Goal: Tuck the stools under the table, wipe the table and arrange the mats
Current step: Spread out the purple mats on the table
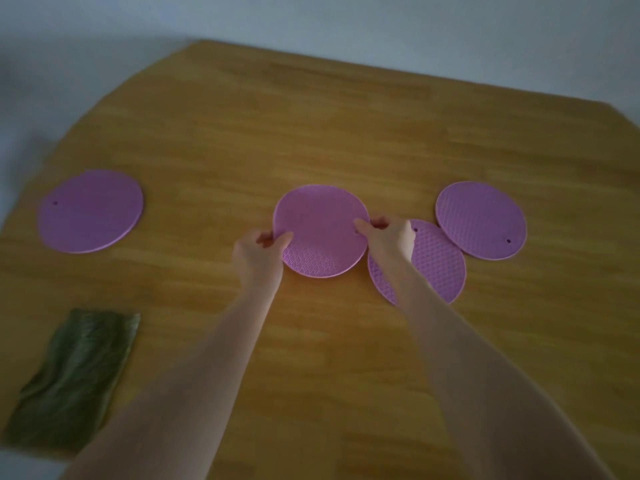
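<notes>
Several round purple mats lie on the wooden table [311,133]. The middle mat [320,230] is pinched at its left edge by my left hand [258,252] and at its right edge by my right hand [388,237], thumbs on top. Another mat [440,261] lies just right of it, partly under my right forearm. A third mat [481,220] sits further right, and a fourth mat [90,211] lies at the far left. No stools are in view.
A folded green cloth [74,379] lies near the table's front left corner. A pale wall [346,22] stands behind the table's far edge.
</notes>
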Demonstrator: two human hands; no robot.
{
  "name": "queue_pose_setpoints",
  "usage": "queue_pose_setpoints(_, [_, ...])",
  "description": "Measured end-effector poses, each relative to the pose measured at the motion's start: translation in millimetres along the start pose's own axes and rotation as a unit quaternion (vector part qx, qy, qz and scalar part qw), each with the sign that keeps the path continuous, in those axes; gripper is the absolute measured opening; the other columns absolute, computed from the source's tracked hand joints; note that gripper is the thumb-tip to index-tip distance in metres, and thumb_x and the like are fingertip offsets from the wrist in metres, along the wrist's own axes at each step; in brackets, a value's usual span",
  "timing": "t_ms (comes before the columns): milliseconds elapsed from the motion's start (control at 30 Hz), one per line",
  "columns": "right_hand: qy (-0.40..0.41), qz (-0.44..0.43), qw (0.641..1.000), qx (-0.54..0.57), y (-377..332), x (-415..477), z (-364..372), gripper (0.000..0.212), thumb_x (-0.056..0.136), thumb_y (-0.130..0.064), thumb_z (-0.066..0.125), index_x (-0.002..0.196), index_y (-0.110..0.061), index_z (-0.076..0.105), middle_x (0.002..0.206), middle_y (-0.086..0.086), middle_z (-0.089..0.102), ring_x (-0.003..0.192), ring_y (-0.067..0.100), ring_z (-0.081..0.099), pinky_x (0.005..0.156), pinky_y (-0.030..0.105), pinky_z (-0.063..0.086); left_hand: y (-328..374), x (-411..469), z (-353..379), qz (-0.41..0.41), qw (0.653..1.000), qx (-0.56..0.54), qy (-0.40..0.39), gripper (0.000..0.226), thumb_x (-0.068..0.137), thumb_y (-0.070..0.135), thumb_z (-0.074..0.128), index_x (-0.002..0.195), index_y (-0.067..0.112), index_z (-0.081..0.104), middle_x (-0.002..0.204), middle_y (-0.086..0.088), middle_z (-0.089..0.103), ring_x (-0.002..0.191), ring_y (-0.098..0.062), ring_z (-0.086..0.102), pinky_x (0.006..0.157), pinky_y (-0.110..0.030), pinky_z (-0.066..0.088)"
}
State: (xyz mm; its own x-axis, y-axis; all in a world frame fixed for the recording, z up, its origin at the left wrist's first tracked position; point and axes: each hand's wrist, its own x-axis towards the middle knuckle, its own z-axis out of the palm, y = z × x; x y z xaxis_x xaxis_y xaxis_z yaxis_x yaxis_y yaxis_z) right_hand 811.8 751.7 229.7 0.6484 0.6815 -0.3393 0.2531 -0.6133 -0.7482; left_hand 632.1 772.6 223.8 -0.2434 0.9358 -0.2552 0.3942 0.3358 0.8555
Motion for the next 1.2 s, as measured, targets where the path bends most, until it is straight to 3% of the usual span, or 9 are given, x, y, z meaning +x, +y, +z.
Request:
queue_pose_setpoints(133, [-0.029,0.012,0.999,0.015,15.7,-49.7,-4.2,0.023,0.081,-0.032,0.073,0.090,-0.012,0.069,0.078,-0.005,0.062,0.075,0.011,0.056,0.068,0.024,0.038,-17.1,-31.7,-31.3,-0.019,1.000,0.004,0.010,0.019,0.074,0.029,0.078,0.078,0.014,0.067,0.072,0.000,0.065,0.066,-0.016,0.059,0.062,-0.028,0.045])
queue_pose_setpoints(333, [-0.043,0.020,0.999,0.004,59.7,-121.3,-17.4,0.020,0.081,-0.034,0.072,0.083,-0.014,0.069,0.075,-0.008,0.064,0.076,0.012,0.059,0.069,0.026,0.042,-48.3,-90.7,-69.1,-0.020,0.999,0.049,-0.011,0.019,0.073,0.031,0.080,0.076,0.018,0.067,0.073,0.003,0.066,0.071,-0.015,0.062,0.068,-0.030,0.049])
queue_pose_setpoints(500, [-0.042,0.043,0.998,-0.032,93.9,-170.1,-22.7,0.023,0.081,-0.037,0.072,0.081,-0.014,0.069,0.071,-0.009,0.063,0.072,0.012,0.059,0.064,0.026,0.042,-75.9,-130.3,-89.4,-0.023,0.996,0.078,-0.038,0.019,0.074,0.032,0.079,0.081,0.017,0.068,0.071,0.008,0.063,0.069,-0.009,0.060,0.061,-0.022,0.045])
queue_pose_setpoints(600, [-0.036,0.057,0.997,-0.043,100.6,-192.4,-23.3,0.019,0.081,-0.036,0.072,0.078,-0.018,0.066,0.069,-0.009,0.059,0.068,0.011,0.053,0.063,0.025,0.036,-87.8,-142.0,-100.5,-0.021,0.994,0.096,-0.044,0.020,0.074,0.033,0.078,0.082,0.017,0.069,0.073,0.007,0.064,0.072,-0.012,0.062,0.068,-0.029,0.050])
queue_pose_setpoints(700, [-0.029,0.068,0.996,-0.046,108.0,-211.1,-22.0,0.017,0.080,-0.036,0.072,0.075,-0.021,0.065,0.069,-0.009,0.060,0.072,0.013,0.055,0.065,0.026,0.038,-99.7,-150.7,-109.8,-0.018,0.992,0.110,-0.056,0.020,0.074,0.034,0.078,0.080,0.018,0.068,0.074,0.005,0.065,0.072,-0.015,0.061,0.069,-0.031,0.050])
queue_pose_setpoints(867, [-0.013,0.082,0.995,-0.054,116.3,-226.5,-20.4,0.019,0.080,-0.038,0.072,0.074,-0.022,0.063,0.073,-0.005,0.062,0.077,0.018,0.058,0.066,0.028,0.043,-104.0,-157.7,-118.6,0.013,0.989,0.127,-0.081,0.017,0.077,0.031,0.076,0.079,0.017,0.066,0.070,0.007,0.061,0.066,-0.011,0.057,0.054,-0.022,0.038])
queue_pose_setpoints(967, [-0.005,0.088,0.994,-0.068,119.1,-228.7,-17.2,0.020,0.080,-0.040,0.072,0.076,-0.022,0.064,0.076,-0.005,0.064,0.080,0.018,0.059,0.069,0.030,0.046,-107.7,-156.8,-118.4,0.028,0.985,0.145,-0.090,0.020,0.078,0.033,0.075,0.080,0.014,0.068,0.073,0.004,0.064,0.069,-0.016,0.059,0.055,-0.023,0.038])
queue_pose_setpoints(1200, [0.002,0.103,0.992,-0.069,114.9,-233.4,-14.6,0.020,0.081,-0.039,0.071,0.076,-0.021,0.064,0.075,-0.005,0.060,0.074,0.015,0.053,0.064,0.025,0.037,-112.0,-157.9,-116.9,0.021,0.986,0.146,-0.079,0.021,0.079,0.033,0.073,0.082,0.013,0.067,0.077,0.000,0.066,0.070,-0.017,0.059,0.059,-0.028,0.038])
